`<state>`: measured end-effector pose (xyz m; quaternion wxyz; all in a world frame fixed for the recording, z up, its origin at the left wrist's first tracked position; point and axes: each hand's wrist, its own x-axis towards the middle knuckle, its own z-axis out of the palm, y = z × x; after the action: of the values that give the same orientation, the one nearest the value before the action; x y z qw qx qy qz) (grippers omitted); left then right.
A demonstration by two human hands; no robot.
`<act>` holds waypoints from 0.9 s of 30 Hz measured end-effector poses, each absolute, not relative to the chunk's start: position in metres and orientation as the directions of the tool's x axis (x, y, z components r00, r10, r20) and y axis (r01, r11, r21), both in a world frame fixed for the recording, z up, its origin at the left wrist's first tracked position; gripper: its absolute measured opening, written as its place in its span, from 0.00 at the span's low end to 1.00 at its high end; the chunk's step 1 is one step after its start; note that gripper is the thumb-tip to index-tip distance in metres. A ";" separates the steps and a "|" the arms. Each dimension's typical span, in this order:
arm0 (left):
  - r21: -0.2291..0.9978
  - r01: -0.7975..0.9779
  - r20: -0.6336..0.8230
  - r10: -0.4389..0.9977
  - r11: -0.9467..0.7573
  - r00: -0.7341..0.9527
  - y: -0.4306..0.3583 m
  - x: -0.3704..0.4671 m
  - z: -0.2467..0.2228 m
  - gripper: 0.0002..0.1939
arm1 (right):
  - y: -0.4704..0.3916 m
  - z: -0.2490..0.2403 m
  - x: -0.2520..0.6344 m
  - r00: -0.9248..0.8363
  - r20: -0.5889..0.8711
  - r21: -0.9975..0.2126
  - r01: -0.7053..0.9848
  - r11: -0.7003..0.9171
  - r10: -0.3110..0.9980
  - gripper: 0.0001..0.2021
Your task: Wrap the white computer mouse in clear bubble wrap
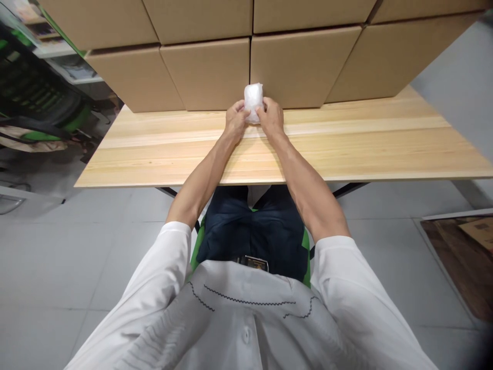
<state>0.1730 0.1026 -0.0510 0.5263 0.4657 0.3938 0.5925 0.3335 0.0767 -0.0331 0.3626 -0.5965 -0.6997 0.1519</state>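
A small white wrapped bundle [253,102] is held upright between my two hands, just in front of the cardboard boxes. My left hand [235,119] grips its left side, thumb and fingers closed on the lower part. On the other side my right hand [272,117] holds it the same way, thumb across the front. The bundle looks like translucent wrapping; what is inside is hidden. Beneath the hands lies the light wooden table [162,149]. Whether the bundle touches the tabletop I cannot tell.
Stacked cardboard boxes [215,72] form a wall along the table's back. A black and green chair [34,82] and shelves [73,67] are at the left. At the lower right, a flat cardboard piece [479,231] lies on a brown surface [454,252].
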 end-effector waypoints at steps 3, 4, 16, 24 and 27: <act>0.951 -0.276 0.136 0.990 -0.136 -0.019 0.103 0.171 -0.053 0.20 | 0.080 -0.030 0.327 0.093 0.244 -0.676 0.730 0.100 0.965 0.18; 0.954 -0.266 0.140 0.990 -0.141 -0.021 0.104 0.170 -0.055 0.19 | 0.081 -0.029 0.327 0.089 0.243 -0.669 0.737 0.101 0.966 0.18; 0.953 -0.286 0.076 0.992 -0.102 -0.101 0.108 0.168 -0.060 0.17 | 0.085 -0.025 0.332 0.078 0.225 -0.739 0.664 0.118 0.971 0.18; 0.932 -0.355 0.037 0.994 -0.071 -0.103 0.110 0.169 -0.054 0.25 | 0.091 -0.033 0.332 0.126 0.238 -0.889 0.428 0.164 0.963 0.06; 0.944 -0.323 0.033 0.995 -0.061 -0.094 0.120 0.169 -0.058 0.31 | 0.103 -0.044 0.333 0.131 0.265 -0.902 0.384 0.197 0.955 0.05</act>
<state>0.1693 0.1197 -0.0579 0.5413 0.4000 0.4199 0.6088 0.3333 0.1028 -0.0445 0.4969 -0.5646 -0.5931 0.2872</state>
